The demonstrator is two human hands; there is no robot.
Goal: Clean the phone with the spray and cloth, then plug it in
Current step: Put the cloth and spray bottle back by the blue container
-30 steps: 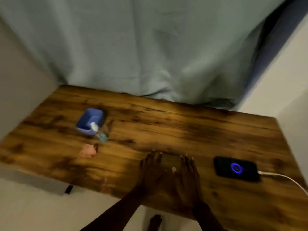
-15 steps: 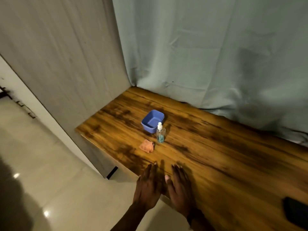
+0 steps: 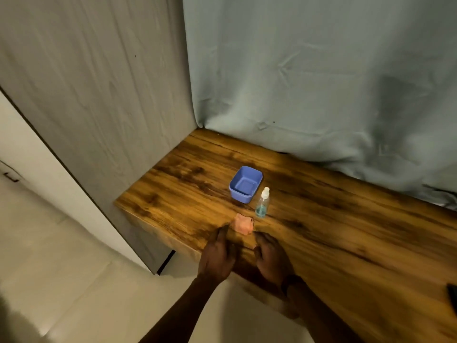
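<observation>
Phone (image 3: 453, 297): only a dark sliver at the right frame edge on the desk (image 3: 333, 219), mostly cut off; screen and cable not visible. Cloth (image 3: 243, 224): small pink crumple, near desk front edge. Spray bottle (image 3: 262, 203) upright just beside it, clear with blue liquid; blue tub (image 3: 245, 184) behind. Left hand (image 3: 217, 256) and right hand (image 3: 272, 258) flat, fingers spread, grip on nothing, motion-blurred. Versus 0.5 s ago: hands closer to the cloth, view swung further left.
</observation>
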